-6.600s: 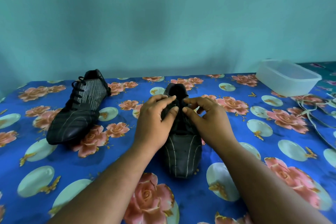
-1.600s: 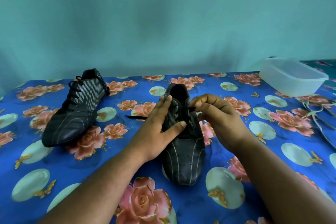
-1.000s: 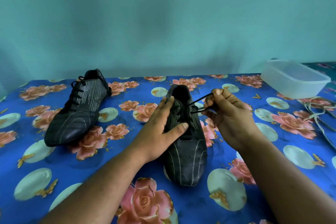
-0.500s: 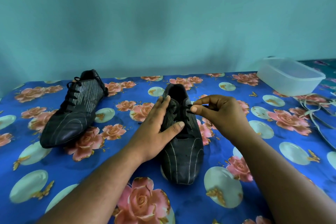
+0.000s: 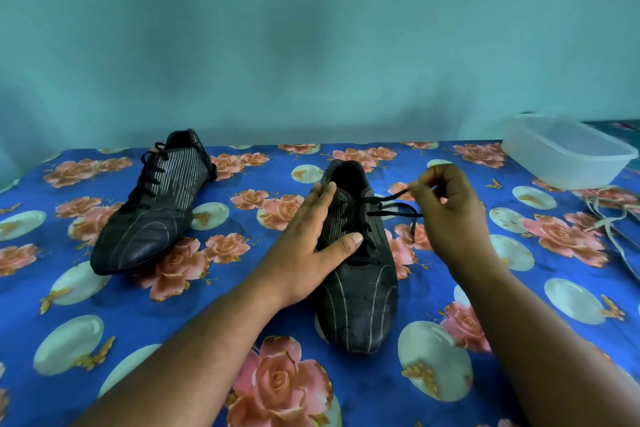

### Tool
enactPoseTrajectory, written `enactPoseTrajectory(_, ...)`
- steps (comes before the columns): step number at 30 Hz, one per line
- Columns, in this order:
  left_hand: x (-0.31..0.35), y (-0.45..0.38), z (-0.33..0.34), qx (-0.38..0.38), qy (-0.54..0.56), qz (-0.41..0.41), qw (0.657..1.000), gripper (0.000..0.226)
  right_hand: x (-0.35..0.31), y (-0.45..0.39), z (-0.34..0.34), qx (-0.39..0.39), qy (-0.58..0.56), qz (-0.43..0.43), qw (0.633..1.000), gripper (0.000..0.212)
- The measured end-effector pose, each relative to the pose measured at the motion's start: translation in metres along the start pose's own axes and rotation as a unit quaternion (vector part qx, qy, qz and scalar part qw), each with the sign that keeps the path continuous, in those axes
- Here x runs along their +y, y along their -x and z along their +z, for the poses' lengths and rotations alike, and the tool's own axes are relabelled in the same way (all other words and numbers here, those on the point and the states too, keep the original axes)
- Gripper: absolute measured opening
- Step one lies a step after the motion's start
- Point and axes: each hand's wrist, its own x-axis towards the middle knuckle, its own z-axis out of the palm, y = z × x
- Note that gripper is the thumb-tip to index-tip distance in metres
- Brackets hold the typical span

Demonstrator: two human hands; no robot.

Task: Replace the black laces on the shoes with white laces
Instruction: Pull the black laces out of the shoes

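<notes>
A black striped shoe (image 5: 360,302) lies in the middle of the table, toe toward me. My left hand (image 5: 311,246) rests flat on its left side, fingers straight and thumb across the lacing. My right hand (image 5: 446,215) pinches the black lace (image 5: 391,210) and holds it out to the right of the shoe, with a loose end hanging down. A second black shoe (image 5: 152,208) with its black lace still threaded lies at the back left. White laces (image 5: 609,218) lie at the right edge.
A clear plastic container (image 5: 568,152) stands at the back right corner. The table carries a blue floral cloth (image 5: 104,322), and a teal wall stands right behind it.
My right hand has drawn the black lace out to the right, away from the eyelets. The left hand has stayed on the shoe.
</notes>
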Motion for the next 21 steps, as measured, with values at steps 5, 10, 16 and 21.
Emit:
enactPoseTrajectory(5, 0.002, -0.001, 0.0, 0.002, -0.005, 0.001, 1.0, 0.087, 0.003, 0.009, 0.009, -0.121, 0.106, -0.137, 0.977, 0.016)
enactPoseTrajectory(10, 0.001, 0.0, 0.001, 0.004, -0.009, 0.001, 1.0, 0.083, 0.002, 0.011, 0.013, -0.151, 0.105, -0.165, 0.969, 0.012)
enactPoseTrajectory(16, 0.0, -0.003, 0.001, 0.01, -0.022, 0.006, 1.0, 0.083, -0.015, 0.009, 0.003, -0.091, -0.252, -0.011, 0.964, 0.015)
enactPoseTrajectory(21, -0.002, -0.003, 0.001, 0.01, -0.022, 0.003, 1.0, 0.083, -0.018, -0.004, -0.012, 0.072, -0.337, 0.045, 0.938, 0.011)
